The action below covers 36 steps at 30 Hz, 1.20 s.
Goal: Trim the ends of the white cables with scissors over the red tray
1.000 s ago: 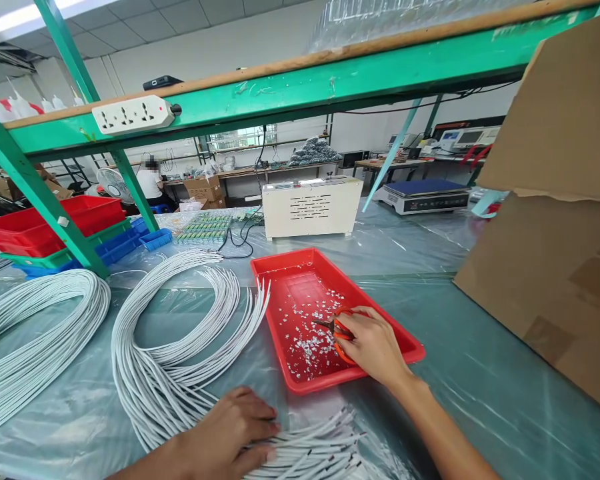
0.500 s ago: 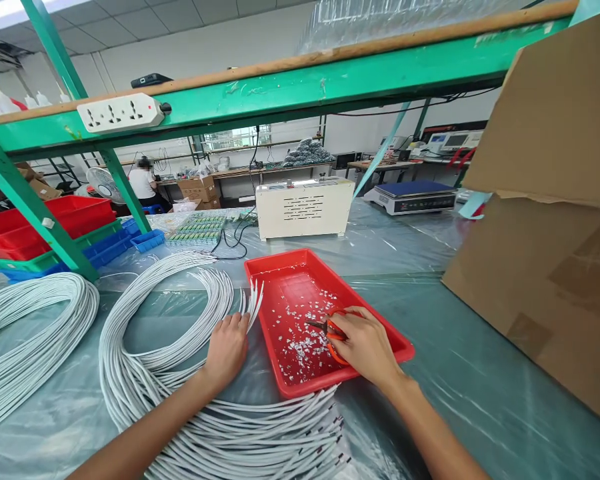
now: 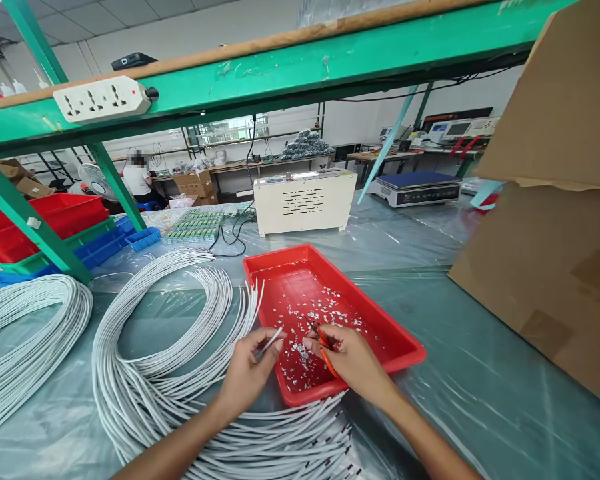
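Note:
My left hand (image 3: 253,363) pinches one white cable (image 3: 271,340) near its end, at the left rim of the red tray (image 3: 337,277). Over the tray, my right hand (image 3: 347,357) is wrapped round orange-handled scissors (image 3: 325,352), whose dark blades point up and left toward the far end. Small white scraps (image 3: 303,353) are scattered across the tray floor. A big looped bundle of white cables (image 3: 115,347) lies to the left. Its loose ends (image 3: 330,437) fan out below the tray, several with dark tips. Another group of ends (image 3: 253,300) rests against the tray's left rim.
A second cable coil (image 3: 40,347) lies far left, near stacked red, green and blue bins (image 3: 55,217). Behind the tray stand a cream machine (image 3: 305,203) and a scale (image 3: 415,189). A cardboard box (image 3: 545,267) bounds the right. A green shelf beam (image 3: 260,83) crosses above.
My left hand has moved right and down from the cable ends, now holding one cable near the scissors. The right hand with the scissors has shifted slightly left and down.

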### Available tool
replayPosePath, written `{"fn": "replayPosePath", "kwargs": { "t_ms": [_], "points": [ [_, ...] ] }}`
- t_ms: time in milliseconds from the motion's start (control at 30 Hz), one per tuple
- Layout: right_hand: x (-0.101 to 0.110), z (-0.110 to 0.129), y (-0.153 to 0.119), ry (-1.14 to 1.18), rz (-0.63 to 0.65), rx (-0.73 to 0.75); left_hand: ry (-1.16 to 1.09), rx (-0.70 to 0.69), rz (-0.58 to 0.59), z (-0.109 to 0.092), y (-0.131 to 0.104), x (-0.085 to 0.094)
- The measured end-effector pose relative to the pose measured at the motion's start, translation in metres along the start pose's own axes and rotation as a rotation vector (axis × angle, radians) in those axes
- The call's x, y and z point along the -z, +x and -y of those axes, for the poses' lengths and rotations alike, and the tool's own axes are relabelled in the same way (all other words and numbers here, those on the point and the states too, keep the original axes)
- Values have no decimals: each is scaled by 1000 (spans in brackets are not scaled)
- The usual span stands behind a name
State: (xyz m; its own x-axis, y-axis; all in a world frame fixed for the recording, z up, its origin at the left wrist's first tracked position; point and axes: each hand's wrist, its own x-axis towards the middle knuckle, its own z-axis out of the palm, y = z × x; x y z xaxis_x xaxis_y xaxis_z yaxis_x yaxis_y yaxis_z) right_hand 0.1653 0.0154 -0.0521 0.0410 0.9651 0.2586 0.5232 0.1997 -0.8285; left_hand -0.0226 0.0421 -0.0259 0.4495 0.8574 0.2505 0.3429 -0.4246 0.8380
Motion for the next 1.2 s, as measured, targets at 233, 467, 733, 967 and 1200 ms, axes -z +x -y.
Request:
{"fn": "replayPosePath", "kwargs": {
  "t_ms": [233, 467, 733, 967, 1200],
  "points": [
    [-6, 16, -7, 394, 232, -196, -387, 179, 84, -2, 6, -5],
    [-18, 26, -17, 284, 91, -150, -510, 241, 15, -7, 4, -4],
    [-4, 36, -17, -393, -173, 202, -579, 257, -12, -9, -5, -1],
    [-2, 36, -19, -476, -141, 259, -572, 231, -25, -14, -6, 4],
    [-4, 40, -20, -486, -150, 291, -540, 185, 20, -14, -13, 2]
  ]
}}
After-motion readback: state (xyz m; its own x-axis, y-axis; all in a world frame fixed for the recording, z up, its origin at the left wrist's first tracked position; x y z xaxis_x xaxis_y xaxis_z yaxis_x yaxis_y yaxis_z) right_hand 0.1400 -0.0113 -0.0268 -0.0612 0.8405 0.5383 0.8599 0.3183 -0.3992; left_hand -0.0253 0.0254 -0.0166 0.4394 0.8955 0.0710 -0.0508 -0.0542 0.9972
